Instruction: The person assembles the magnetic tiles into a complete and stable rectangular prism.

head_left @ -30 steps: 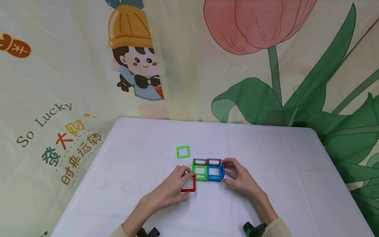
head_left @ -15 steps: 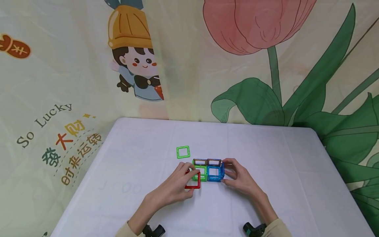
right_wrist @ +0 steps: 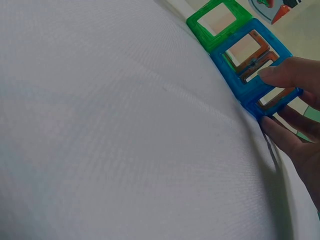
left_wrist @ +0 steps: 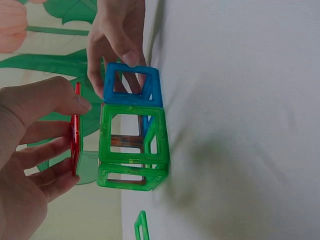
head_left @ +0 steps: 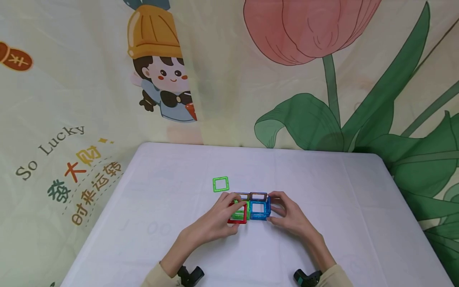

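Note:
My left hand [head_left: 211,223] pinches a red square magnetic tile [head_left: 237,222] by its edges. In the left wrist view the red tile [left_wrist: 76,140] stands edge-on, a small gap away from the green part [left_wrist: 105,137] of a block built of magnetic tiles. That block sits on the table, green on the left, blue [head_left: 260,215] on the right, with brown tiles [head_left: 258,193] at the back. My right hand [head_left: 295,215] grips its blue end; the right wrist view shows the thumb [right_wrist: 280,72] against a blue tile [right_wrist: 235,77].
A loose green square tile [head_left: 220,184] lies flat on the white-covered table [head_left: 340,191], behind the block. Beyond the table's far edge hangs a printed cloth [head_left: 222,79]. Black devices [head_left: 191,276] are worn at both wrists.
My left hand has moved right and away from me with the red tile, which now overlaps the block's green part in the head view. My right hand and the block have stayed in place.

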`<state>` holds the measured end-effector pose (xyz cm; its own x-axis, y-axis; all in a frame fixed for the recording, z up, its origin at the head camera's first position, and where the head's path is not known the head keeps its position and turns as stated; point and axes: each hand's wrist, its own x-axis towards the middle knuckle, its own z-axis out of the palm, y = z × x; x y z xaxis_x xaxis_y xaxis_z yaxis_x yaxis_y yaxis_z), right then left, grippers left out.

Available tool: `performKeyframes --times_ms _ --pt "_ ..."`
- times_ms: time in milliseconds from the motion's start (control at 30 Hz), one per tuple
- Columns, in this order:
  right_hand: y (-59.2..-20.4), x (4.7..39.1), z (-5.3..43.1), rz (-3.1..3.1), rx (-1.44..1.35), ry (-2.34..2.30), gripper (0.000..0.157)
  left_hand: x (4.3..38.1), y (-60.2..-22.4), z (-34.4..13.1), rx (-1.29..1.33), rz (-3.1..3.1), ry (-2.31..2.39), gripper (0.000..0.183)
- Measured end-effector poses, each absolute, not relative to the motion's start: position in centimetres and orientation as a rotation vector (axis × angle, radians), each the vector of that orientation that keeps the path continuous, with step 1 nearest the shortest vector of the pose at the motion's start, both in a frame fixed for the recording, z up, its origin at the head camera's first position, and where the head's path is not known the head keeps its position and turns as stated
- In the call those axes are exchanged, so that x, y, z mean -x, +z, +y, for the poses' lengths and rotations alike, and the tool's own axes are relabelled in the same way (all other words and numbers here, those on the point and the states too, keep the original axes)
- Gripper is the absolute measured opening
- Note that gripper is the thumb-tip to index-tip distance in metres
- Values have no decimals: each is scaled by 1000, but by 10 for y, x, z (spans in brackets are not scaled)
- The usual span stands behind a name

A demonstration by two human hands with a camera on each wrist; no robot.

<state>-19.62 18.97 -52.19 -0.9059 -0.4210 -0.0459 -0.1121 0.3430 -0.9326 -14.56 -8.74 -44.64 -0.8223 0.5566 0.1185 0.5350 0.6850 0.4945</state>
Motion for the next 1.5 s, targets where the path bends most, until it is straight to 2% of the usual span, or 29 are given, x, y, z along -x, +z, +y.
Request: performKeyframes --times_ms 533,1500 --pt "-523 198 192 2327 484 -1581 78 167 -442 -70 -928 2776 883 64" --pt "-523 198 192 2332 505 -1599 77 194 -446 -45 -944 2702 866 54"
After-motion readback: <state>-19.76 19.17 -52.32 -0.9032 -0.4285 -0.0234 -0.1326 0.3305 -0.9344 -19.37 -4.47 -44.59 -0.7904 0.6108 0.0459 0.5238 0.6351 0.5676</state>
